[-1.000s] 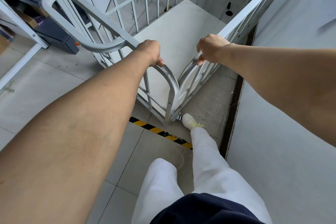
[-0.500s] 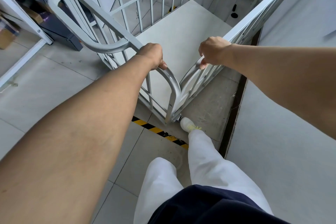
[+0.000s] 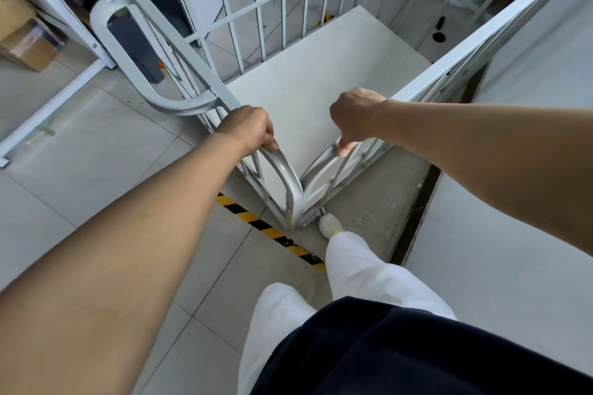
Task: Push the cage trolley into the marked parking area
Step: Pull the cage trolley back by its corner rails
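Observation:
The grey metal cage trolley [image 3: 321, 74] stands in front of me, seen from above, with barred sides and a pale flat deck. My left hand [image 3: 248, 130] grips the top rail of its left side. My right hand [image 3: 354, 117] grips the curved rail of its right side near the same near corner. That near corner sits just past a yellow-and-black floor stripe [image 3: 272, 231]. My right shoe [image 3: 330, 224] is beside the trolley's corner caster.
A pale wall [image 3: 513, 218] runs close along the trolley's right side, with a dark gap at its base. A white shelving frame [image 3: 54, 86] with a cardboard box [image 3: 25, 38] stands at left. Dark cabinets sit behind the trolley's left side.
The trolley's left side has swung a little to the right and the view has shifted with it. Both hands keep the same grip on the rails.

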The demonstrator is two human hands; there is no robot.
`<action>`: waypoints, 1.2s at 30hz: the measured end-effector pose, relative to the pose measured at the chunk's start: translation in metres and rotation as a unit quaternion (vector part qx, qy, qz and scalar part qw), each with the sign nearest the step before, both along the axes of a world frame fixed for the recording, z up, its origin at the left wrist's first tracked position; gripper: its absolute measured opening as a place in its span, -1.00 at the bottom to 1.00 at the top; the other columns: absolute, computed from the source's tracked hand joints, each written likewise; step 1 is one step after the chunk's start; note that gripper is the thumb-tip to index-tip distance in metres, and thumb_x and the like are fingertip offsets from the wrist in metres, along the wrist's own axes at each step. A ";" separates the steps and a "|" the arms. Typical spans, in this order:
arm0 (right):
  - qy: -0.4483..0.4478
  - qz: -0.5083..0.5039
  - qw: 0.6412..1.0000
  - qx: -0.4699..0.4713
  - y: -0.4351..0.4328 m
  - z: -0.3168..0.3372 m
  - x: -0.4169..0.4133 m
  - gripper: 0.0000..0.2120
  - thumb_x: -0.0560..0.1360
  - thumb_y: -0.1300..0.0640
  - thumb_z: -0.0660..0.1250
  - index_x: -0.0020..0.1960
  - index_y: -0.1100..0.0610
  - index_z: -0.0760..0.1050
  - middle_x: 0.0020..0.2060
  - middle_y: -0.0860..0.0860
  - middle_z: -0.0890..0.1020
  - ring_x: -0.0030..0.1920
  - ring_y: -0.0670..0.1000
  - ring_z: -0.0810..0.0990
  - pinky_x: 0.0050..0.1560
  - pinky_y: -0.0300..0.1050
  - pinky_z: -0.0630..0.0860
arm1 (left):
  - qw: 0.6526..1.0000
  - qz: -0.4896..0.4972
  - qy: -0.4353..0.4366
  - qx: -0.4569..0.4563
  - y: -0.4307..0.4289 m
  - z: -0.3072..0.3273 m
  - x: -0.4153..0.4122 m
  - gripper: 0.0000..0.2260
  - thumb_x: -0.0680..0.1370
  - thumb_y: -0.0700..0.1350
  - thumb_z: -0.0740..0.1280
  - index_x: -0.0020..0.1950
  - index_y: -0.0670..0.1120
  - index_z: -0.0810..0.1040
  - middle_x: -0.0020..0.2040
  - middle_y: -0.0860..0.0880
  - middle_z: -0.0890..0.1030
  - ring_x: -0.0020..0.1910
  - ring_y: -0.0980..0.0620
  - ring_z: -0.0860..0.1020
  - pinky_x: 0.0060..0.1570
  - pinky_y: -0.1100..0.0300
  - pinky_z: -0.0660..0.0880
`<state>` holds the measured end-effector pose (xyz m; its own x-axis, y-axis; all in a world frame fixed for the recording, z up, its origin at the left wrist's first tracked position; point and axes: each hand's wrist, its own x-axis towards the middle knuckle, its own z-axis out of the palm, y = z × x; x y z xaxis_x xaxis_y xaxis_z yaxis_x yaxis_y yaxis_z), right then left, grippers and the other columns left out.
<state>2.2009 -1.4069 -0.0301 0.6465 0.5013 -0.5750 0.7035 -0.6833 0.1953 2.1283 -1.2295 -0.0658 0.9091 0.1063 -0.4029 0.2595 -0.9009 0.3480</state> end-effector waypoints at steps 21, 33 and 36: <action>0.001 -0.080 0.988 0.131 -0.056 -0.018 -0.022 -0.51 0.49 -0.15 0.34 0.18 0.23 0.51 0.05 0.18 0.60 0.06 0.21 0.58 -0.16 -0.10 0.43 | 0.998 0.055 -0.036 0.015 -0.033 0.004 -0.015 -0.88 0.44 -0.17 0.48 -0.05 -0.15 0.73 -0.02 -0.14 0.72 0.07 -0.10 0.61 0.00 0.22 0.45; 0.000 -0.115 0.979 0.168 -0.024 -0.018 -0.035 -0.58 0.51 -0.06 0.36 0.17 0.27 0.51 0.11 0.21 0.58 0.13 0.23 0.56 -0.13 -0.09 0.39 | 0.998 0.055 -0.035 0.013 -0.003 0.010 -0.020 -0.81 0.44 -0.17 0.48 0.02 -0.19 0.71 0.04 -0.19 0.69 0.13 -0.12 0.57 0.01 0.24 0.38; 0.003 -0.126 0.976 0.179 -0.011 -0.019 -0.039 -0.58 0.51 -0.06 0.36 0.17 0.26 0.50 0.12 0.21 0.57 0.14 0.23 0.55 -0.13 -0.09 0.37 | 0.998 0.057 -0.034 0.018 0.010 0.009 -0.023 -0.82 0.44 -0.19 0.48 0.02 -0.20 0.71 0.03 -0.19 0.69 0.13 -0.13 0.57 0.00 0.26 0.37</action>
<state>2.1615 -1.4182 -0.0490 0.7721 0.4964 -0.3969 0.5050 -0.8583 -0.0909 2.1052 -1.2195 -0.0566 0.9149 0.2242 -0.3357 0.3388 -0.8785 0.3368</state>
